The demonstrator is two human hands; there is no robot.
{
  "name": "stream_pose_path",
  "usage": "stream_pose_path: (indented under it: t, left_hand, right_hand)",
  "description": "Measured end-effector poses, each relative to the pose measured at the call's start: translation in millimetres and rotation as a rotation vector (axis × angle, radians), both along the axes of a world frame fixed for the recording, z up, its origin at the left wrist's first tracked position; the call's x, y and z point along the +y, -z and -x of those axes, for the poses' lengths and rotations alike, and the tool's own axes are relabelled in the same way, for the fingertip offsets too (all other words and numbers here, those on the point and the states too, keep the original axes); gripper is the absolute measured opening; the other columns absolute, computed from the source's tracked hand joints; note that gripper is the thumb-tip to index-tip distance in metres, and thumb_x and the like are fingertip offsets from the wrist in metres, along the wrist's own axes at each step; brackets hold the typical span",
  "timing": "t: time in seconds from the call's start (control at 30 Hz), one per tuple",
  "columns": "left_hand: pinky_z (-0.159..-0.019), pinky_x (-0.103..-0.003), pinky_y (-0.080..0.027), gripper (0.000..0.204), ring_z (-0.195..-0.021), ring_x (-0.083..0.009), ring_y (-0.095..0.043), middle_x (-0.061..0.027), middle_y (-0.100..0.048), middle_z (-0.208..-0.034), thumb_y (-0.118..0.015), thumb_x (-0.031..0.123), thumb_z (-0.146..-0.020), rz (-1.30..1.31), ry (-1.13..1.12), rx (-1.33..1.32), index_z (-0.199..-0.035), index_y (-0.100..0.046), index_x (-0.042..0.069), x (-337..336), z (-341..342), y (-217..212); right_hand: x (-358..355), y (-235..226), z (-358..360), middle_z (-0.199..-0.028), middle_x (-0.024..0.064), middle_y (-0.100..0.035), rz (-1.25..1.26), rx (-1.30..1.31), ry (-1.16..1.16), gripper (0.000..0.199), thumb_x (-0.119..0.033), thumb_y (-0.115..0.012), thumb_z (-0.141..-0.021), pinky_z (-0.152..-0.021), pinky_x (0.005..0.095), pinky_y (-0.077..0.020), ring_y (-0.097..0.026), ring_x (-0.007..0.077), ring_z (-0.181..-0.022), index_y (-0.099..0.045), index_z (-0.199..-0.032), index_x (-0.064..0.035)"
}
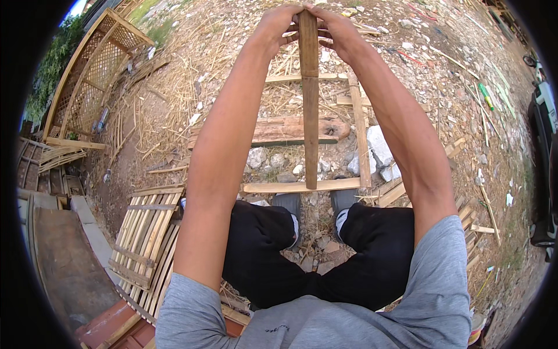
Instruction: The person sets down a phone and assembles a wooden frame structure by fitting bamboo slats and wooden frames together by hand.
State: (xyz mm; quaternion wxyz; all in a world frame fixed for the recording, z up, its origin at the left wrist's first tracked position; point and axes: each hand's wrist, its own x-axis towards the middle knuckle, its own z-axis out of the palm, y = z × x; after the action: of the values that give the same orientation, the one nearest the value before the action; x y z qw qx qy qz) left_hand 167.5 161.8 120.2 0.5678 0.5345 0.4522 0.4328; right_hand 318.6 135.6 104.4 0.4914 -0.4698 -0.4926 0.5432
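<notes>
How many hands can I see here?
2: the left hand and the right hand, on either side of the dark plank near its upper end. No others show.

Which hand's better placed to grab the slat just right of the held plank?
Likely the right hand: the slat lies on its side, though it shares the dark plank with the left hand.
</notes>
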Motion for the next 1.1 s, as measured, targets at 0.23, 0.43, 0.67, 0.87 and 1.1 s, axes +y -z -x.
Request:
stream_pose_path:
  t: [0.23,0.43,0.67,0.87,1.1]
  left_hand:
    - [-0.084,-0.037,-0.045,0.023,-0.092,-0.0201,-0.057,-0.0048,-0.062,-0.091,-0.05,0.032,-0.094,0.011,0.053,-0.021,-0.086,-0.06,0.013,9.1,9.6,2.6]
    - [-0.094,-0.038,-0.045,0.033,-0.107,-0.0247,-0.053,-0.0068,-0.055,-0.103,-0.053,0.034,-0.096,-0.052,0.029,0.061,-0.11,-0.06,0.004,-16.0,-3.4,-9.9]
    - [-0.095,-0.038,-0.045,0.034,-0.108,-0.0252,-0.051,-0.0088,-0.054,-0.111,-0.051,0.033,-0.097,-0.093,0.023,0.039,-0.115,-0.057,0.004,-22.2,-4.1,-9.0]
    - [-0.094,-0.039,-0.045,0.047,-0.106,-0.0252,-0.054,-0.0105,-0.055,-0.118,-0.054,0.041,-0.094,-0.026,-0.026,0.069,-0.124,-0.056,0.004,-28.9,-8.9,-8.0]
    - [-0.082,-0.038,-0.048,0.027,-0.096,-0.0209,-0.058,-0.0055,-0.063,-0.1,-0.048,0.033,-0.095,0.002,-0.049,0.012,-0.105,-0.062,0.012,0.7,-6.3,7.1]
  right_hand:
    - [7.5,0.2,-0.4,-0.106,0.0064,-0.066,-0.002,0.0,-0.012,0.041,-0.053,-0.059,-0.088,-0.089,0.0423,-0.0371,-0.058,0.0201,-0.099,-0.069,-0.105,-0.0166]
    - [6.0,11.8,-9.8,-0.105,0.0079,-0.061,-0.053,0.039,0.007,0.061,-0.06,-0.07,-0.078,-0.088,0.039,-0.0373,-0.053,0.0198,-0.105,-0.062,-0.115,-0.0129]
    - [6.1,12.6,-6.8,-0.1,0.005,-0.065,-0.115,0.005,0.044,0.049,-0.055,-0.068,-0.083,-0.085,0.0379,-0.036,-0.056,0.0171,-0.099,-0.062,-0.109,-0.014]
    - [11.5,14.3,-7.0,-0.1,0.0062,-0.067,-0.1,-0.026,0.095,0.043,-0.049,-0.066,-0.086,-0.085,0.0414,-0.0414,-0.06,0.0198,-0.096,-0.066,-0.106,-0.0117]
    - [11.0,7.0,4.4,-0.099,0.0055,-0.068,-0.078,-0.042,0.134,0.039,-0.049,-0.064,-0.087,-0.083,0.0481,-0.0414,-0.063,0.0235,-0.095,-0.068,-0.101,-0.0125]
